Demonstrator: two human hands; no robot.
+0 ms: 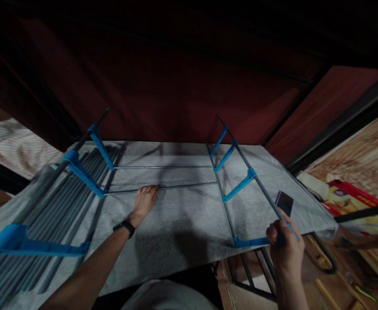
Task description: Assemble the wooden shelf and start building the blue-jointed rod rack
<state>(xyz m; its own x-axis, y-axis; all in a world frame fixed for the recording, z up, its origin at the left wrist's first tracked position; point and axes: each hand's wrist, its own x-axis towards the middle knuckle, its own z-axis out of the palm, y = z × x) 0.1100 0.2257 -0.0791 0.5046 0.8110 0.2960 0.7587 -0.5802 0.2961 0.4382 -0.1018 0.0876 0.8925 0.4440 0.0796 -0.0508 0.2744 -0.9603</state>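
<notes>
A grey fabric shelf sheet (182, 219) lies stretched across a rack frame of thin grey metal rods. Blue plastic connectors (238, 186) join the rods on both sides. My left hand (143, 202) lies flat and open on the fabric, fingertips touching a thin cross rod (176, 186). It wears a dark wristband. My right hand (284, 243) is closed around the near end of the right side rod (263, 189), at a blue connector. A second cross rod (163, 167) runs farther back.
A bundle of several grey tubes (36, 232) lies on the left of the fabric, under blue brackets (30, 246). A dark phone (284, 202) rests near the right edge. A red and yellow box (353, 202) and wooden floor lie to the right. Dark red wall behind.
</notes>
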